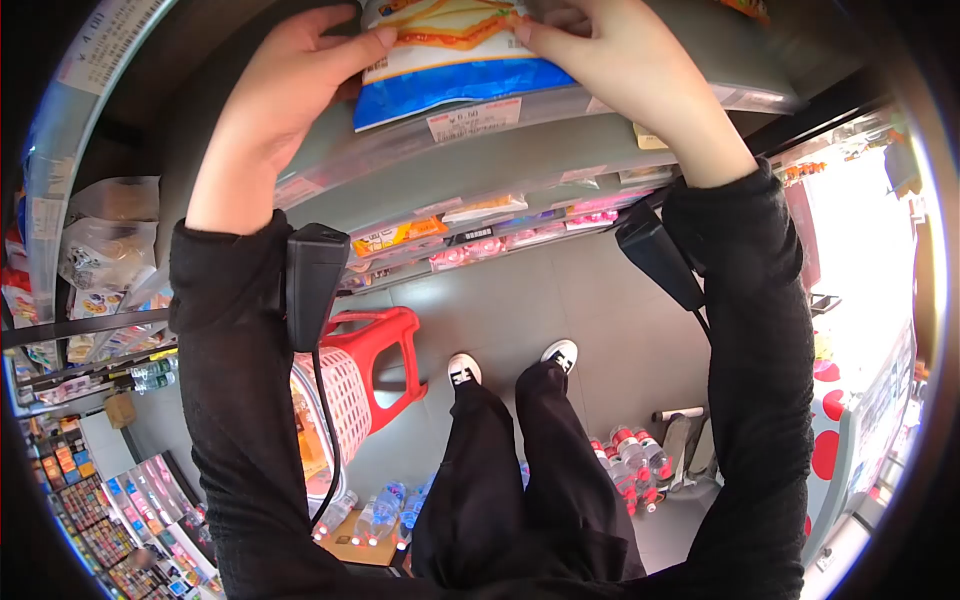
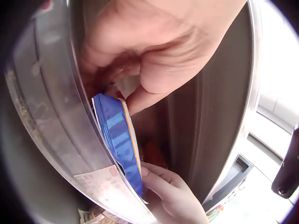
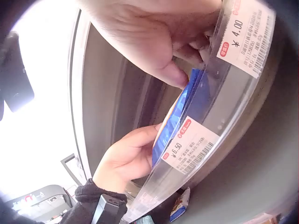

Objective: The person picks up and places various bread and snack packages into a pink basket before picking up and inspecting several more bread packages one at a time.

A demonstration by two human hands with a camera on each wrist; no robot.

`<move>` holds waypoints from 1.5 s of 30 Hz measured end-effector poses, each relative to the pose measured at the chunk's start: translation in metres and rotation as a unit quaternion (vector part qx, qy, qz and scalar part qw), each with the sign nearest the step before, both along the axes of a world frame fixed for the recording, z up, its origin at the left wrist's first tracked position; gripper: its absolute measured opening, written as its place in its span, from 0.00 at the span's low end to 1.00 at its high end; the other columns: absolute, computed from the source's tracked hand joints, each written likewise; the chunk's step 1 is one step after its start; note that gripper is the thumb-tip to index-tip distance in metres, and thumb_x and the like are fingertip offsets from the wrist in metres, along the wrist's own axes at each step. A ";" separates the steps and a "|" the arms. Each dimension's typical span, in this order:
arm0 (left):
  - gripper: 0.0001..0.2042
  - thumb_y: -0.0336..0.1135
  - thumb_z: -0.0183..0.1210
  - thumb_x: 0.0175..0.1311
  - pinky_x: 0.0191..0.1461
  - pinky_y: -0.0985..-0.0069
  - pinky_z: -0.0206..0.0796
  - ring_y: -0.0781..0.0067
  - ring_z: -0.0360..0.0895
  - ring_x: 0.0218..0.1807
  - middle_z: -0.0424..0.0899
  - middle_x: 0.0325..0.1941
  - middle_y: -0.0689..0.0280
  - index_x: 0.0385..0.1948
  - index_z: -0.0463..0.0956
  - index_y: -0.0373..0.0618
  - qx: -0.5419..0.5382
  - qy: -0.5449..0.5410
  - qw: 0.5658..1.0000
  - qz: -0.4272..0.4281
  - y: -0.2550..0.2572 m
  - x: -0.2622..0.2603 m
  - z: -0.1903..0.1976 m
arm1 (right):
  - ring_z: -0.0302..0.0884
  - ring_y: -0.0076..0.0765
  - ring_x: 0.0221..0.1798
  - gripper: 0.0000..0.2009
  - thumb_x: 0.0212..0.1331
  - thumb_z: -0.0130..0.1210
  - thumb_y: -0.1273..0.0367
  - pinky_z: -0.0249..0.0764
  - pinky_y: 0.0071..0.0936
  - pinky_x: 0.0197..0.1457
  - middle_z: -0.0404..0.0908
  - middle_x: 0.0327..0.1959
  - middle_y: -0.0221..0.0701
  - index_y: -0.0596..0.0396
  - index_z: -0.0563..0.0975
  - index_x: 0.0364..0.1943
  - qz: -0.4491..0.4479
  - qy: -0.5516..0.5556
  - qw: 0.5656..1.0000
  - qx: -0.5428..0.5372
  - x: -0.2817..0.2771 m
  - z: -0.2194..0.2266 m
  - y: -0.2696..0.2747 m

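A blue-and-white food packet point(image 1: 440, 92) with a sandwich picture on its front stands at the front of a shelf, its lower edge at the clear price rail point(image 1: 390, 145). My left hand point(image 1: 300, 85) pinches its left side, thumb on the printed face and fingers behind. On the other side my right hand point(image 1: 615, 60) grips the packet the same way. In the left wrist view the packet is seen edge-on between the left hand point(image 2: 154, 46) and the rail. The right wrist view shows its blue part behind the clear rail, with the right hand point(image 3: 154, 42) at its upper end.
A price tag point(image 1: 475, 122) sits on the rail below the packet. Lower shelves carry colourful snack packets point(image 1: 400, 237). On the floor are a red stool point(image 1: 405, 330), a pink-and-white basket point(image 1: 345, 400) and several bottles point(image 1: 630, 460). Bagged goods point(image 1: 110, 240) fill a rack at the left.
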State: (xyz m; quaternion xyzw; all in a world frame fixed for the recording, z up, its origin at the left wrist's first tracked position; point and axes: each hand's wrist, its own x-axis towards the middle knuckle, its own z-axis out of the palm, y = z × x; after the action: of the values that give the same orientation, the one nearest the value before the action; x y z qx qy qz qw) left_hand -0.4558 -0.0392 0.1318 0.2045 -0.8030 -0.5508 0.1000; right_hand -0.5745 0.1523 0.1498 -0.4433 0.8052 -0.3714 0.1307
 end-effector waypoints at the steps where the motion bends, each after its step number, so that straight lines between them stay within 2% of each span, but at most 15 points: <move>1: 0.30 0.39 0.56 0.53 0.47 0.81 0.60 0.76 0.70 0.44 0.73 0.42 0.59 0.53 0.54 0.30 0.001 -0.004 1.000 -0.001 0.002 0.004 0.002 | 0.73 0.49 0.33 0.15 0.44 0.53 0.69 0.68 0.32 0.37 0.74 0.31 0.48 0.68 0.71 0.34 -0.001 -0.004 1.000 0.001 0.003 -0.008 0.001; 3: 0.29 0.38 0.56 0.53 0.49 0.80 0.59 0.75 0.69 0.44 0.73 0.43 0.58 0.53 0.54 0.30 -0.051 0.011 0.999 0.014 0.006 0.015 0.004 | 0.73 0.46 0.35 0.14 0.46 0.52 0.67 0.68 0.29 0.39 0.75 0.30 0.47 0.65 0.72 0.34 -0.078 0.142 0.964 -0.209 0.010 -0.027 0.001; 5: 0.27 0.37 0.54 0.55 0.50 0.80 0.58 0.75 0.69 0.44 0.73 0.43 0.58 0.52 0.57 0.31 -0.080 0.031 0.996 0.018 0.018 0.037 0.005 | 0.73 0.44 0.39 0.16 0.45 0.54 0.67 0.67 0.28 0.41 0.74 0.34 0.47 0.65 0.72 0.36 -0.090 0.110 0.956 -0.257 0.021 -0.034 0.012; 7: 0.25 0.33 0.55 0.53 0.42 0.81 0.63 0.71 0.71 0.39 0.73 0.39 0.55 0.52 0.58 0.32 -0.148 0.172 0.971 0.075 0.038 0.064 0.006 | 0.69 0.22 0.31 0.11 0.48 0.52 0.73 0.65 0.18 0.36 0.75 0.29 0.31 0.65 0.71 0.36 -0.059 0.262 0.919 -0.288 0.030 -0.044 0.026; 9: 0.19 0.31 0.51 0.56 0.43 0.79 0.63 0.71 0.71 0.38 0.74 0.38 0.57 0.49 0.62 0.35 -0.180 0.191 0.958 0.120 0.056 0.102 0.004 | 0.70 0.38 0.35 0.12 0.44 0.51 0.77 0.65 0.29 0.39 0.73 0.30 0.36 0.58 0.70 0.36 -0.092 0.143 0.941 -0.293 0.060 -0.054 0.043; 11: 0.15 0.30 0.50 0.56 0.43 0.78 0.63 0.73 0.72 0.37 0.75 0.35 0.59 0.44 0.66 0.34 -0.088 0.178 0.978 0.064 0.061 0.152 -0.007 | 0.69 0.39 0.35 0.12 0.43 0.51 0.78 0.64 0.29 0.41 0.72 0.32 0.35 0.58 0.71 0.36 -0.109 0.065 0.965 -0.228 0.093 -0.074 0.057; 16: 0.11 0.27 0.50 0.54 0.43 0.78 0.63 0.72 0.72 0.37 0.76 0.33 0.60 0.39 0.68 0.34 0.034 -0.052 0.996 0.059 0.080 0.238 -0.048 | 0.69 0.36 0.37 0.13 0.44 0.49 0.78 0.67 0.27 0.40 0.71 0.34 0.35 0.58 0.69 0.38 -0.053 -0.099 0.989 -0.099 0.172 -0.155 0.065; 19: 0.12 0.24 0.50 0.52 0.44 0.77 0.63 0.72 0.73 0.38 0.76 0.34 0.60 0.40 0.68 0.34 0.111 -0.103 0.984 0.093 0.087 0.270 -0.072 | 0.72 0.37 0.34 0.13 0.45 0.49 0.78 0.68 0.29 0.38 0.72 0.30 0.35 0.59 0.68 0.39 0.005 -0.208 0.976 -0.072 0.218 -0.181 0.060; 21: 0.13 0.23 0.50 0.52 0.44 0.77 0.63 0.73 0.73 0.39 0.75 0.35 0.60 0.42 0.67 0.35 0.023 -0.199 0.980 0.018 0.084 0.296 -0.082 | 0.71 0.43 0.34 0.13 0.45 0.47 0.77 0.67 0.32 0.38 0.71 0.30 0.38 0.59 0.67 0.38 0.068 -0.243 0.967 -0.042 0.246 -0.190 0.052; 25: 0.15 0.23 0.50 0.53 0.44 0.79 0.63 0.74 0.72 0.40 0.75 0.39 0.62 0.45 0.66 0.38 0.169 -0.157 0.967 0.109 0.068 0.351 -0.090 | 0.72 0.42 0.37 0.14 0.45 0.46 0.76 0.69 0.33 0.39 0.72 0.33 0.40 0.59 0.65 0.41 0.152 -0.329 0.930 -0.070 0.304 -0.181 0.019; 31: 0.14 0.26 0.50 0.56 0.44 0.80 0.64 0.75 0.72 0.40 0.75 0.38 0.61 0.44 0.65 0.34 0.047 -0.201 0.945 0.252 0.003 0.450 -0.109 | 0.74 0.41 0.35 0.15 0.50 0.47 0.73 0.70 0.31 0.37 0.72 0.33 0.39 0.57 0.63 0.44 0.205 -0.430 0.875 -0.080 0.382 -0.151 -0.054; 33: 0.13 0.26 0.50 0.56 0.47 0.78 0.63 0.72 0.72 0.43 0.74 0.40 0.59 0.43 0.65 0.32 -0.022 -0.163 0.937 0.307 -0.021 0.487 -0.132 | 0.72 0.45 0.35 0.15 0.50 0.47 0.72 0.69 0.36 0.37 0.70 0.34 0.42 0.60 0.62 0.43 0.252 -0.322 0.909 -0.076 0.406 -0.145 -0.086; 36: 0.17 0.27 0.49 0.54 0.44 0.76 0.65 0.74 0.71 0.43 0.72 0.45 0.59 0.46 0.63 0.32 -0.053 -0.167 0.915 0.363 -0.047 0.519 -0.144 | 0.69 0.51 0.39 0.17 0.46 0.48 0.72 0.66 0.39 0.42 0.68 0.36 0.46 0.64 0.62 0.42 0.342 -0.263 0.902 0.013 0.430 -0.155 -0.129; 39: 0.18 0.28 0.51 0.51 0.39 0.73 0.66 0.65 0.73 0.38 0.72 0.42 0.55 0.45 0.64 0.33 -0.246 -0.232 0.851 0.401 -0.069 0.546 -0.161 | 0.66 0.54 0.45 0.21 0.43 0.50 0.72 0.64 0.38 0.48 0.66 0.42 0.50 0.66 0.62 0.44 0.410 -0.142 0.900 0.052 0.445 -0.182 -0.165; 45: 0.16 0.31 0.51 0.50 0.41 0.71 0.64 0.58 0.72 0.38 0.71 0.41 0.55 0.42 0.67 0.37 -0.308 -0.251 0.815 0.422 -0.075 0.560 -0.162 | 0.64 0.50 0.49 0.25 0.44 0.52 0.70 0.62 0.35 0.52 0.64 0.47 0.50 0.66 0.61 0.48 0.379 -0.133 0.911 0.089 0.455 -0.183 -0.208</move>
State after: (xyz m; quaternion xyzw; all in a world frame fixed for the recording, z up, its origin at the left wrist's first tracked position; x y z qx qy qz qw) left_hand 0.1046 -0.1141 -0.0304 0.6133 -0.7625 -0.1081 0.1754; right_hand -0.1198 -0.0561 -0.0335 -0.6485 0.5815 -0.2761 0.4062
